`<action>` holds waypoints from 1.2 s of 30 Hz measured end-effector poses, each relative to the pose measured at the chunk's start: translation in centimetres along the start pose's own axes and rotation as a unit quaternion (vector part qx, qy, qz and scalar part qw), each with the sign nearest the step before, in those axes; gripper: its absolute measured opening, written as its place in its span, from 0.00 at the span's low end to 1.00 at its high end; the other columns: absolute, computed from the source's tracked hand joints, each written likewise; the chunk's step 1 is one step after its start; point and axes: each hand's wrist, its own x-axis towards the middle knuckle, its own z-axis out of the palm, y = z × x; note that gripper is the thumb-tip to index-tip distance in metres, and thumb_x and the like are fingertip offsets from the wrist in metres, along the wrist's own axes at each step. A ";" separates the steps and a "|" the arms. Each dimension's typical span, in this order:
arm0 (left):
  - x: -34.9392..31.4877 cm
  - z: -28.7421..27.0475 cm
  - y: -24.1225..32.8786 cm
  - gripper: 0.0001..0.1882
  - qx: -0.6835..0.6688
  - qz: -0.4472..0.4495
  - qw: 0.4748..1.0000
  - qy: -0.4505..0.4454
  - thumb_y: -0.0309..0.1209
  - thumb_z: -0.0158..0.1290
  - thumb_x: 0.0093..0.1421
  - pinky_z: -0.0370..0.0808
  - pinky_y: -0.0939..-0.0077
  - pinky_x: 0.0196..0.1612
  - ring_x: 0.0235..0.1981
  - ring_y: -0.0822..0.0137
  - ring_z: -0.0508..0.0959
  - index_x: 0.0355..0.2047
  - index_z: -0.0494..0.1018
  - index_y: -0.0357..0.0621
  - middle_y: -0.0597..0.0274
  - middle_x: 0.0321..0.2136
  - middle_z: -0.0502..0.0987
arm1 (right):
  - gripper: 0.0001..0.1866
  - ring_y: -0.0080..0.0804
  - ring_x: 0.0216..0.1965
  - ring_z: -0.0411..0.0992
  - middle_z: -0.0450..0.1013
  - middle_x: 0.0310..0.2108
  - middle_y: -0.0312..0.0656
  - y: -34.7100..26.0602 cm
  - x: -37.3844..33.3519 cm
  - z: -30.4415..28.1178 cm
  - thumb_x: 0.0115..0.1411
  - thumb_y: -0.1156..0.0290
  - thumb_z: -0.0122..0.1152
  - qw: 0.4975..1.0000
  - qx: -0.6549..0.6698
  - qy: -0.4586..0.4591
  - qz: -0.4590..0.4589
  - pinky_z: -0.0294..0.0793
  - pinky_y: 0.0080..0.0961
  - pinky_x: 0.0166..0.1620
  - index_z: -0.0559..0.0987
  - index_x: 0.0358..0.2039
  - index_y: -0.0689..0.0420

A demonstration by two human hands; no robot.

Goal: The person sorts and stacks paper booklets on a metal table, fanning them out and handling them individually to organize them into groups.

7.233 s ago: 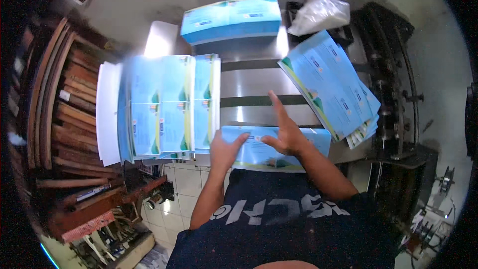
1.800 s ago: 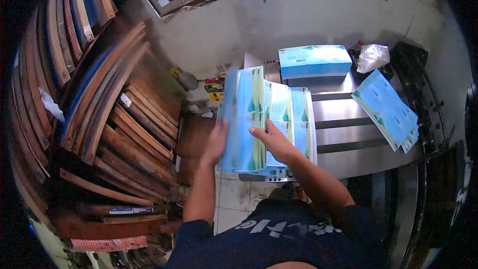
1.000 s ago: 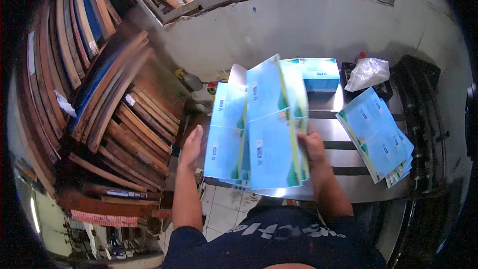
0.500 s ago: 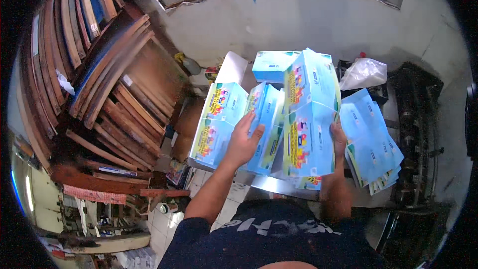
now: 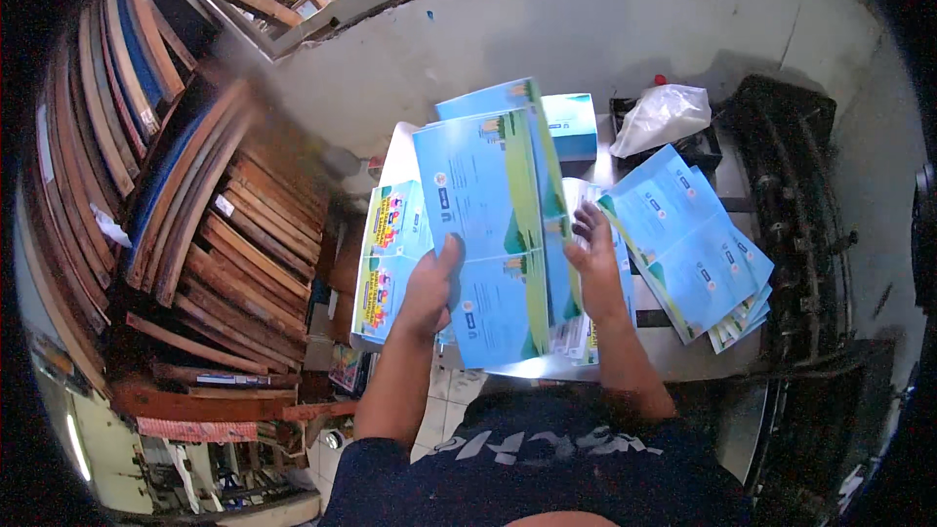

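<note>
My left hand (image 5: 427, 293) grips the left edge of a few large blue printed sheets (image 5: 483, 234), its thumb lying on their face. The sheets are tilted up over the table and show green hills and small buildings along their right side. My right hand (image 5: 597, 268) is at their right edge with fingers apart. Under and left of the held sheets is a stack of printed sheets with colourful cartoon figures (image 5: 390, 259). A fanned pile of similar blue sheets (image 5: 695, 244) rests to the right of my right hand.
A blue printed stack (image 5: 571, 127) stands at the back of the metal table (image 5: 649, 346). Beside it, a clear plastic bag (image 5: 664, 119) sits on a black container. Dark machinery (image 5: 786, 234) borders the right; wooden frames (image 5: 264, 234) fill racks on the left.
The raised sheets have shifted left and now show a different, plainer side. My left hand has taken hold of their left edge, while my right hand's fingers have opened. The view has shifted too.
</note>
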 end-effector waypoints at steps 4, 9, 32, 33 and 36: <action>-0.1 -0.9 0.5 0.36 0.359 0.141 0.923 0.023 0.53 0.32 0.71 0.70 0.61 0.55 0.53 0.56 0.75 0.64 0.57 0.31 0.44 0.57 0.70 | 0.30 0.29 0.40 0.74 0.72 0.43 0.40 -0.2 -0.7 1.0 0.54 0.71 0.67 0.952 0.183 -0.125 0.212 0.77 0.29 0.42 0.68 0.57 0.56; 0.8 -3.2 2.3 0.35 0.174 0.046 0.983 -0.046 0.48 0.41 0.70 0.76 0.72 0.42 0.47 0.65 0.76 0.68 0.50 0.37 0.50 0.51 0.74 | 0.26 0.25 0.32 0.75 0.75 0.35 0.36 3.1 -0.2 1.7 0.51 0.77 0.68 0.965 0.176 -0.060 0.186 0.77 0.22 0.34 0.73 0.51 0.55; 0.1 -7.6 7.7 0.19 0.401 0.207 0.882 0.136 0.29 0.47 0.66 0.72 0.73 0.26 0.20 0.73 0.73 0.58 0.69 0.43 0.59 0.22 0.77 | 0.14 0.26 0.25 0.75 0.76 0.30 0.37 2.3 0.3 3.4 0.61 0.70 0.59 0.987 0.157 0.038 0.024 0.75 0.22 0.27 0.75 0.48 0.56; 1.1 -7.7 6.0 0.15 0.315 0.210 0.925 0.030 0.28 0.46 0.65 0.73 0.73 0.26 0.22 0.72 0.75 0.49 0.75 0.40 0.54 0.27 0.78 | 0.14 0.26 0.25 0.74 0.76 0.30 0.37 2.5 0.2 3.8 0.61 0.70 0.59 0.987 0.155 0.034 0.022 0.75 0.22 0.27 0.75 0.48 0.56; 2.0 -6.4 1.7 0.15 0.300 0.309 0.899 -0.078 0.29 0.47 0.65 0.76 0.72 0.41 0.36 0.64 0.81 0.49 0.75 0.35 0.49 0.39 0.80 | 0.14 0.26 0.25 0.74 0.76 0.30 0.37 3.1 0.4 4.5 0.62 0.70 0.58 0.987 0.152 0.034 0.025 0.75 0.22 0.26 0.75 0.48 0.57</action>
